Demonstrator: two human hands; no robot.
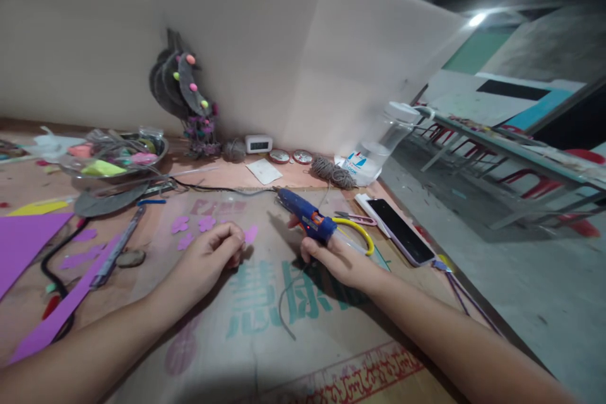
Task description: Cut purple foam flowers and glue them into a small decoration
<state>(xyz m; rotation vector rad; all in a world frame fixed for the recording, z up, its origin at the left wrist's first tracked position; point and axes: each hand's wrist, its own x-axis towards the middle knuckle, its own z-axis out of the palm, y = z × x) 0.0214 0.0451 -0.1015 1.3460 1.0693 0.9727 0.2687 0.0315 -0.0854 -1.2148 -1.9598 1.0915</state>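
Note:
My right hand (331, 259) is wrapped round a blue hot glue gun (300, 207), its nozzle pointing away from me and a clear glue stick out of its back. My left hand (221, 246) is closed low over the board, fingertips curled together; what they pinch, if anything, is hidden. Just beyond those fingers is a purple foam piece (251, 234). Several purple flower cutouts (206, 223) lie left of it. Between my hands and nearer to me, a thin grey strand (283, 315) curves over the printed cardboard (213, 341).
Yellow-handled scissors (367, 237) and a phone (402, 230) lie at right. Behind stand a water bottle (381, 145), grey yarn (334, 172), a small digital clock (259, 143) and a pompom-trimmed grey decoration (182, 88). At left are a metal bowl (163, 153), a pen (120, 246) and purple sheet (31, 243).

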